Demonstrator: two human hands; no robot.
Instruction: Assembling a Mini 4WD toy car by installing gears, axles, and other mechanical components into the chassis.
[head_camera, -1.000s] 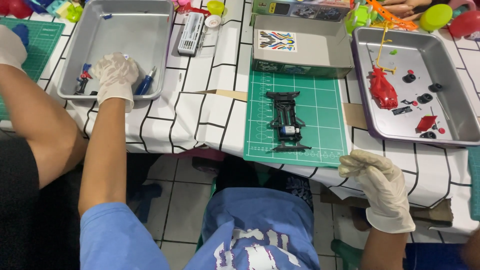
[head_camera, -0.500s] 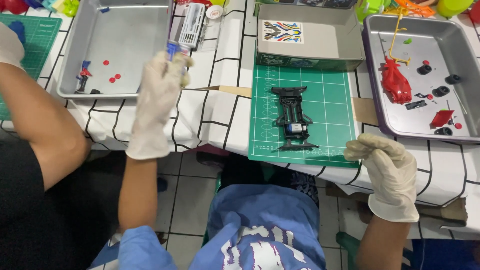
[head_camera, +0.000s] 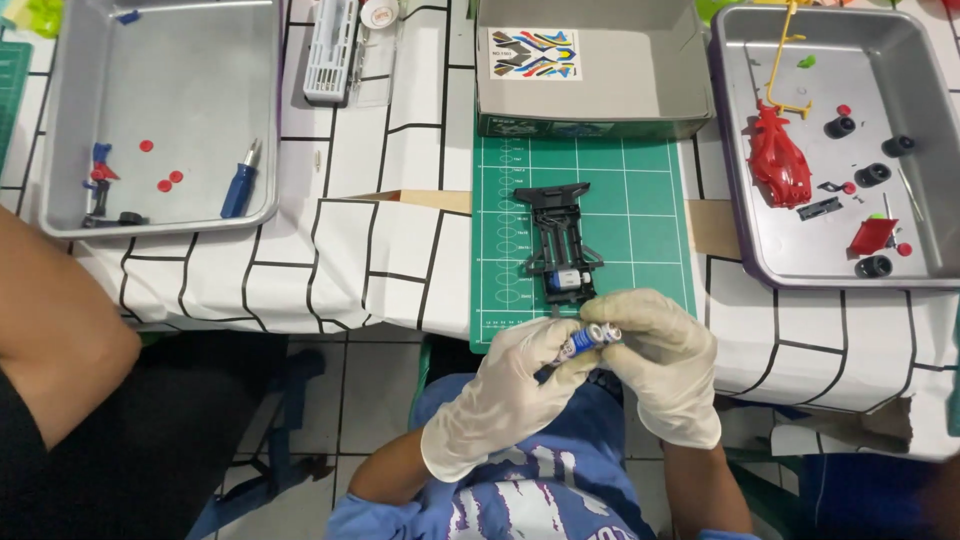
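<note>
Head view: batteries lie crosswise between both hands.

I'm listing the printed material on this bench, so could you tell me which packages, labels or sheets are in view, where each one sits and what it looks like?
Cardboard box: open grey tray-shaped box, top centre, behind the green cutting mat.
Sticker sheet: white rectangle with multicoloured shapes, lying flat in the box's left part.
Label on the small cylinders: blue and white wrap, held between the left hand and right hand.
No screens or signs visible.

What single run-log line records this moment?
hands: both gloved hands hold small blue-and-silver cylinder | below: black plastic car chassis | on: green cutting mat
</note>
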